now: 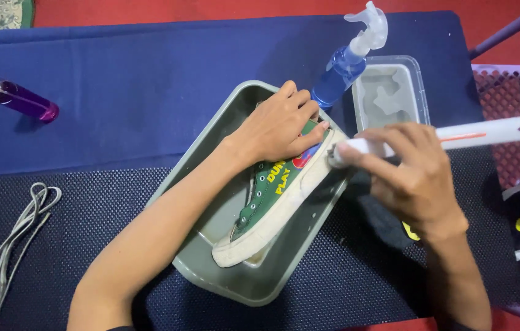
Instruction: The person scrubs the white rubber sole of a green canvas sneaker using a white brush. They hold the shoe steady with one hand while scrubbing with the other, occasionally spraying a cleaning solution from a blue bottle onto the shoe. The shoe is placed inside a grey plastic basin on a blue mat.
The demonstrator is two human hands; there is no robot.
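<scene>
The left hand [278,125] reaches in from the lower left, forearm stretched diagonally across the tray, palm down and fingers curled over the heel end of a green sneaker [272,199], pressing it in place. The right hand [416,175] comes in from the lower right with the wrist bent, fingers wrapped tightly around the white handle of a brush [456,138]; the brush's head end meets the sneaker's white rubber edge near the heel, while the handle's far end, with its hanging hole, points to the right. The two hands sit close together but do not touch. The one sneaker lies on its side inside a grey-green rectangular tray [260,285], toe toward the lower left; it has no laces in it. Just beyond the tray stands one blue spray bottle [346,67] with a clear trigger, and beside it one clear plastic container [389,92] that seems to hold cloudy liquid. On the dark blue surface [149,79], well apart to the left, lies one purple spray bottle [24,101]. A bundle of grey laces [11,245] rests on the dotted mat [88,208] at the lower left.
</scene>
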